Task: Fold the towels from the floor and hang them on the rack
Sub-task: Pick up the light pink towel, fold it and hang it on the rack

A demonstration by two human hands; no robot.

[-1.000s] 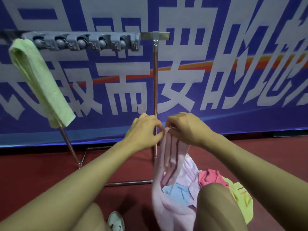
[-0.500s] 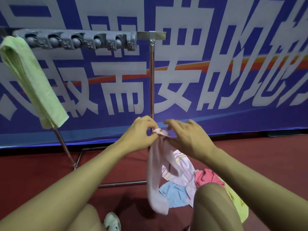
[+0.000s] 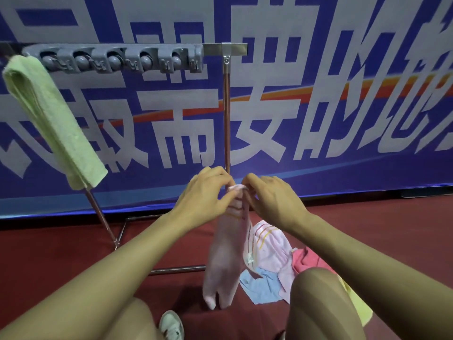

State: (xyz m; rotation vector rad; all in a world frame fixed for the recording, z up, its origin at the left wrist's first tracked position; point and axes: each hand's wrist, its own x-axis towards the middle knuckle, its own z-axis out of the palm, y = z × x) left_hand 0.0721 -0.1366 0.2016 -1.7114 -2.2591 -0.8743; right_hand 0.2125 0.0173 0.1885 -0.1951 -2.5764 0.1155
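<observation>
A pale pink towel (image 3: 224, 256) hangs folded lengthwise, clear of the floor, pinched at its top edge by my left hand (image 3: 203, 195) and my right hand (image 3: 272, 197), which almost touch. Behind them stands the metal rack (image 3: 226, 114) with a grey clip bar (image 3: 117, 58) along its top rail. A folded green towel (image 3: 54, 121) hangs from the rail's left end. On the red floor to the right lies a heap: a striped pink towel (image 3: 269, 244), a blue towel (image 3: 264, 285), a red towel (image 3: 306, 261) and a yellow towel (image 3: 355, 305).
A blue banner (image 3: 343, 106) with large white characters forms the wall behind the rack. The rack's base bars (image 3: 176, 269) run along the red floor (image 3: 49, 253). My knees (image 3: 321, 303) and a white shoe (image 3: 171, 326) fill the bottom of the view.
The pink towel has been lifted off the heap and drawn narrower into a lengthwise fold. Both hands stay together at its top edge.
</observation>
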